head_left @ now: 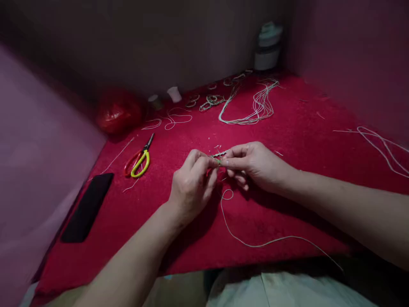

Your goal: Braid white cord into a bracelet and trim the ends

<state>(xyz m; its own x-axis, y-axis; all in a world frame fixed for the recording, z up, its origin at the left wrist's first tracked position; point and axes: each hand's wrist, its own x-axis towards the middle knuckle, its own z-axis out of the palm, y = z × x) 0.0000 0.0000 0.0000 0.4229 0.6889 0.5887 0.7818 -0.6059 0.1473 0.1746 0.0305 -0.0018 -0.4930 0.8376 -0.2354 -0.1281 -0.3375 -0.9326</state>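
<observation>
Near the middle of the red-covered table, my left hand (194,181) and my right hand (255,164) meet with thumbs and fingers pinched. Between the fingertips is a small braided cord (220,154), pale with a green part. Both hands grip it from opposite sides. A long thin pale thread (246,244) runs from below the hands, makes a small loop, then curves right over the table's front edge. Several short thread scraps (218,147) lie just behind the fingers. How the cord is knotted is too small to make out.
Scissors (140,162) with red and yellow handles and a black phone-like slab (87,209) lie at left. Behind stand a red plastic bag (118,113), thread spools (174,94), braided loops (212,101), a thread hank (262,106) and a bottle (268,47). Loose thread (380,143) lies at right.
</observation>
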